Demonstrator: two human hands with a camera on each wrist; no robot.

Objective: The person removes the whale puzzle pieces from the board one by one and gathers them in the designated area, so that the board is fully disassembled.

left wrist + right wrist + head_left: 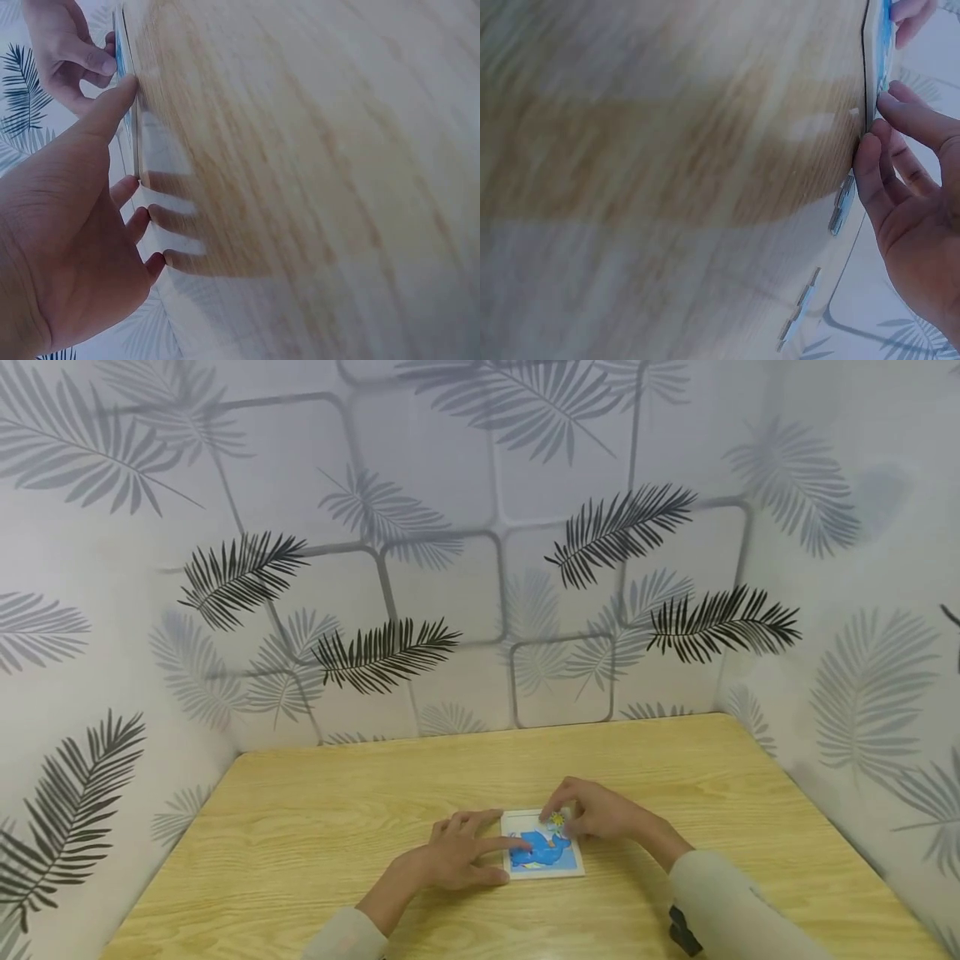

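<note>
A square white-framed picture puzzle (546, 874) with a blue whale lies flat on the wooden table. My left hand (461, 852) spreads along its left edge, thumb at the lower corner. Its index finger rests on the whale; in the left wrist view the hand (75, 225) shows other fingertips touching the table. At the upper right of the puzzle my right hand (600, 812) pinches a puzzle piece with a yellow sun (557, 820) between thumb and curled index finger. In the right wrist view the right hand (915, 187) is at the puzzle's edge (871, 67).
Two loose flat pieces with notched edges, a nearer piece (842, 204) and a farther piece (800, 309), lie on the wooden table (337, 810) beside the right hand. A patterned wall covering (450, 568) with leaf prints borders the table behind and at both sides.
</note>
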